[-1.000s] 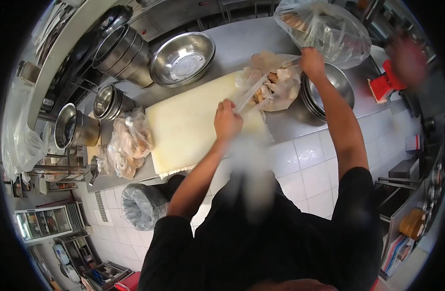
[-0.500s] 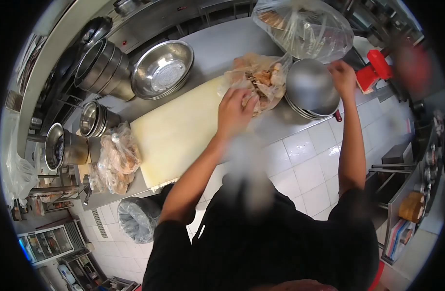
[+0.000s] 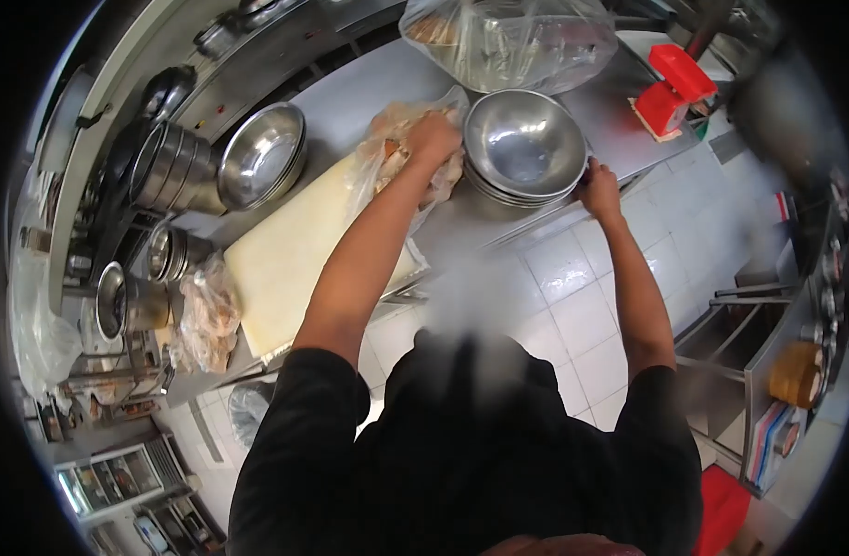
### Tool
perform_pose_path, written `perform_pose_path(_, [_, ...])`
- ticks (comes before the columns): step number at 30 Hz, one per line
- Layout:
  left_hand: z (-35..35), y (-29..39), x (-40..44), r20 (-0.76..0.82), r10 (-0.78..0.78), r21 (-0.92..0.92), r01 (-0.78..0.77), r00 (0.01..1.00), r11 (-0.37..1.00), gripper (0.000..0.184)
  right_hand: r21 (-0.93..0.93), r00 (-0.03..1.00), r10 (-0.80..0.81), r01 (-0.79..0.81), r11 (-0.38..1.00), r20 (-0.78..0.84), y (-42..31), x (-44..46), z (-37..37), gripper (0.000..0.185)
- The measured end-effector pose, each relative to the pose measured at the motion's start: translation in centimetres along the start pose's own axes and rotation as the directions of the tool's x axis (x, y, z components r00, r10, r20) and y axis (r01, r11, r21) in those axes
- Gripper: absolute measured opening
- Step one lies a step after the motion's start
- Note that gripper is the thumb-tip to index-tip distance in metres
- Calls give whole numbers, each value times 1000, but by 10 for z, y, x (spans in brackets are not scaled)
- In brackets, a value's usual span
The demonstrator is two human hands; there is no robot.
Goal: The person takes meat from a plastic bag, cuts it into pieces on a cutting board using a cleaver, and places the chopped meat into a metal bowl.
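My left hand point(image 3: 432, 139) reaches into an open clear plastic bag point(image 3: 383, 134) of light brown food pieces, and its fingertips are hidden. The bag lies at the far right end of a cream cutting board point(image 3: 285, 250). At the right edge of a stack of steel bowls point(image 3: 524, 144), my right hand point(image 3: 599, 188) has its fingers closed around something small and dark that I cannot make out. The bowls stand just right of the opened bag.
A red scale point(image 3: 667, 97) stands at the right of the steel table. A large plastic bag point(image 3: 517, 42) lies behind the bowls. Leftward are a steel basin point(image 3: 260, 157), steel pots point(image 3: 169, 167) and another food bag point(image 3: 209, 310). A lined bin point(image 3: 248, 412) stands below.
My left hand has moved farther into the bag of food. My right hand has dropped from the bowls' upper right rim to their lower right side, its fingers now closed. The view has shifted.
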State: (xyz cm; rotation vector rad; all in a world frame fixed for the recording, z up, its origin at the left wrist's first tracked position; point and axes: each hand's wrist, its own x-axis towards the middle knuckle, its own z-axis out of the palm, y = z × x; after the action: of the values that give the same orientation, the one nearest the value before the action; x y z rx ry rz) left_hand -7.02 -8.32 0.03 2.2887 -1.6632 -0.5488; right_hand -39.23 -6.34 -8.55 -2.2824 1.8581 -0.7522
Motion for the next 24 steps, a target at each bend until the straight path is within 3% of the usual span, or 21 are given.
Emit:
perform_pose_path(2, [13, -7, 9, -47, 27, 16, -26, 999, 1000, 40, 72, 998, 59, -58, 996, -14, 9, 11, 12, 40])
perform_pose_path(4, [31, -7, 24, -66, -30, 1, 30, 997, 1000, 43, 69, 985, 138, -145, 987, 100, -1, 12, -3, 48])
perform_pose_path(6, [28, -6, 22, -7, -104, -20, 104, 995, 994, 46, -64, 978, 177, -170, 983, 114, -6, 3, -11, 53])
perform_pose_path(8, [19, 3, 3, 40, -61, 10, 60, 997, 998, 47, 161, 971, 217, -231, 960, 101, 2, -8, -10, 51])
perform_pose_path(11, [28, 10, -23, 19, -69, -125, 70, 997, 990, 41, 74, 958, 271, -278, 958, 93, 10, -21, -9, 44])
perform_pose_path(12, [34, 10, -22, -39, -70, -66, 67, 997, 996, 36, 77, 946, 298, -309, 948, 126, 7, -26, -15, 42])
perform_pose_path(14, [47, 9, -25, -191, -63, -22, 60, 979, 998, 32, 174, 978, 202, -209, 962, 59, 18, -33, -11, 40])
perform_pose_path(16, [53, 9, -41, -371, -45, -35, 34, 928, 999, 33, 351, 899, 389, -437, 828, 201, 13, -40, -25, 34])
perform_pose_path(17, [48, 7, -47, -314, -100, -165, 49, 944, 985, 31, 413, 835, 471, -550, 726, 283, 12, -43, -31, 31])
perform_pose_path(19, [19, 10, -65, -177, -156, -409, 72, 972, 910, 26, 572, 812, 483, -577, 582, 328, 25, -51, -27, 21])
perform_pose_path(22, [0, -3, -55, -53, -157, -500, 110, 986, 859, 27, 657, 773, 510, -611, 441, 377, 26, -66, -47, 16])
perform_pose_path(24, [-59, 0, -105, 101, -122, -771, 155, 987, 618, 29, 646, 741, 542, -644, 409, 396, 1, -77, -70, 17])
